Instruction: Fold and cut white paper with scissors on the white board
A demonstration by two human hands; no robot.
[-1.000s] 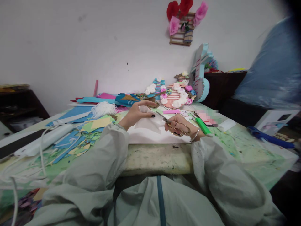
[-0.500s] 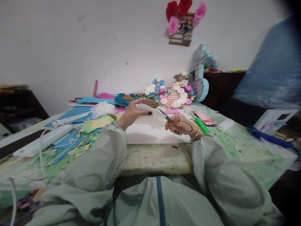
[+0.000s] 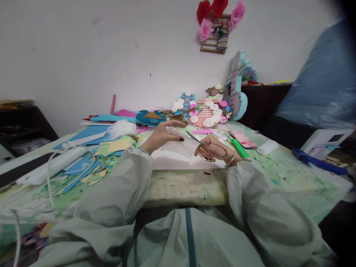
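My left hand [image 3: 164,135] pinches the upper left part of a white sheet of paper [image 3: 178,150], thumb on the near side. The sheet is raised and curved over more white paper [image 3: 169,163] lying at the table's front edge. In my right hand [image 3: 213,146] is a pair of scissors [image 3: 206,153] with gold-coloured handle loops, my fingers through them. The blades point up and to the left, at the right edge of the raised sheet. Whether the paper lies between the blades I cannot tell.
On the left lie paper scraps [image 3: 104,163], a white power strip [image 3: 52,167] with a cable, and tangled white string [image 3: 122,129]. Craft pieces [image 3: 207,111] stand along the wall. Right of my hand are a green marker [image 3: 239,148] and a white roll [image 3: 267,147].
The left hand and the raised sheet have shifted slightly right and down. The scissor blades now sit lower and a little further right, against the sheet's edge.
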